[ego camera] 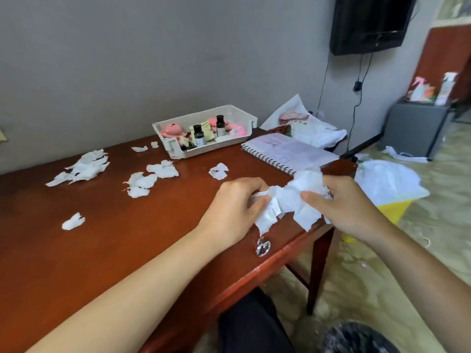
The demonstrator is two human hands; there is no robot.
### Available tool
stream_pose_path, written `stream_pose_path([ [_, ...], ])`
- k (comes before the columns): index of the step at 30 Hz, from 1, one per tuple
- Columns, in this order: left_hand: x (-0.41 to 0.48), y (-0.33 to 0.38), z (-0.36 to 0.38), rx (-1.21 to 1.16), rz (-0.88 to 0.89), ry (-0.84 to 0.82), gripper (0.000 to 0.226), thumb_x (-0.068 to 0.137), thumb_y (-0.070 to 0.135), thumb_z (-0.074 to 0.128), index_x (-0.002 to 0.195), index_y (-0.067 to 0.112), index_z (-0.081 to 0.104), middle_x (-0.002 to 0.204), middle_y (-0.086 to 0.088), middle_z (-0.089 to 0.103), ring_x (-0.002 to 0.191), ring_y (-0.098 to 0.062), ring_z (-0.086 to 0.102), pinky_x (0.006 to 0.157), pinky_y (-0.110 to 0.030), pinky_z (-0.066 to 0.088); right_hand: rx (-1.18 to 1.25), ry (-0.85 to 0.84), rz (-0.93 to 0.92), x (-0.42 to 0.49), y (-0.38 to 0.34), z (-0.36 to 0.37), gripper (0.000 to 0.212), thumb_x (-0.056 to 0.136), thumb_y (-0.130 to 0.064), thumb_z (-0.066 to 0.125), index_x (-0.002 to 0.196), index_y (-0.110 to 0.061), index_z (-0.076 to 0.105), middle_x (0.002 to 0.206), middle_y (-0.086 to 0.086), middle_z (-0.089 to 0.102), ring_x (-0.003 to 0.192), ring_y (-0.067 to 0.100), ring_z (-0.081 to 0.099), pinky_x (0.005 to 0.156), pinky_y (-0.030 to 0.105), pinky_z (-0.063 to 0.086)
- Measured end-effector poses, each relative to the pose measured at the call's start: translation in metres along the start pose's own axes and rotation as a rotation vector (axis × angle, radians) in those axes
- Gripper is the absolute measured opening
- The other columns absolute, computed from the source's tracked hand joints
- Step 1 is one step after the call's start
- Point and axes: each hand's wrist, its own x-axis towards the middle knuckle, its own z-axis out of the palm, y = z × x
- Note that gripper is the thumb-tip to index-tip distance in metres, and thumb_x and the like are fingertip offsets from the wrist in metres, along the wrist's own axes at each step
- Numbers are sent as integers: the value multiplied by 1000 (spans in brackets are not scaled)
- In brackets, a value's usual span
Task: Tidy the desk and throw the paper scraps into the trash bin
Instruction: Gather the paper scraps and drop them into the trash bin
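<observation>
A bunch of torn white paper scraps [290, 200] hangs between my two hands over the right end of the brown desk [114, 250]. My left hand [234, 207] pinches its left side with curled fingers. My right hand [349, 205] grips its right side. More white scraps lie on the desk: a pile at the far left [84, 168], a cluster in the middle [150, 177], a single piece [218, 171] and a small one near the front [73, 221]. The yellow trash bin [390, 210] with a white liner [387, 179] stands on the floor just right of the desk.
A white tray [175, 146] with small bottles and pink items sits at the back of the desk. An open spiral notebook [285, 152] lies to its right. A metal ring [263, 247] lies near the desk's front edge. Cloths and bags crowd the far right corner.
</observation>
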Motion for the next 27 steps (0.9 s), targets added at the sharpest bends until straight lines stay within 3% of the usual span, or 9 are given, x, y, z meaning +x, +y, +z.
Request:
stream_pose_path([
  [3,4,13,32,-12,12,-45,15,90,14,57,77,21,55,64,14,46,60,1,44,56,-13,29,27,23,86,-23,33,-10,23,87,-18,60,81,4,63,73,24,63,62,24,55,61,33,40],
  [6,8,22,58,-30,28,-75,15,90,12,56,77,19,57,68,15,51,64,0,48,59,-11,33,49,46,141,-40,55,-15,19,88,-14,59,70,-7,62,56,5,58,56,14,52,58,27,38],
  [9,11,32,89,-54,50,-113,8,90,13,56,87,13,64,84,2,63,79,-13,57,72,-26,43,85,68,195,-56,73,-22,26,87,-13,59,65,-26,59,52,-11,57,50,0,48,52,17,37],
  [12,10,41,123,-81,67,-152,8,90,14,57,90,11,64,81,1,60,77,-16,54,70,-31,42,96,93,248,-74,94,-29,27,77,-32,54,63,-8,56,55,0,52,51,7,45,50,23,33],
  [16,3,49,177,-121,45,-258,9,91,15,56,92,10,63,83,1,60,80,-18,56,70,-31,43,65,76,376,-105,130,-38,28,83,-26,58,67,-3,60,59,5,55,50,3,46,49,16,34],
  [19,-5,51,223,-165,-6,-356,9,91,15,55,91,10,63,87,-2,64,83,-19,58,73,-34,46,29,59,482,-129,162,-40,22,89,-13,59,76,4,63,69,17,61,60,14,52,56,26,37],
  [22,-18,49,268,-189,-67,-447,10,92,16,54,88,10,61,83,-2,62,79,-20,57,69,-36,45,-8,36,593,-152,198,-34,19,87,-13,60,74,-1,63,68,11,62,64,22,57,61,32,42],
  [25,-34,44,310,-189,-148,-539,12,93,16,53,84,10,57,75,1,54,74,-19,53,63,-31,39,-19,-10,721,-177,236,-22,29,86,-23,61,81,5,63,80,23,66,75,34,63,69,44,50],
  [27,-47,39,337,-168,-216,-597,15,94,17,53,81,9,53,73,1,52,74,-19,53,63,-31,40,-27,-58,791,-193,258,-13,48,80,-41,54,83,6,63,84,25,66,79,37,63,71,46,50],
])
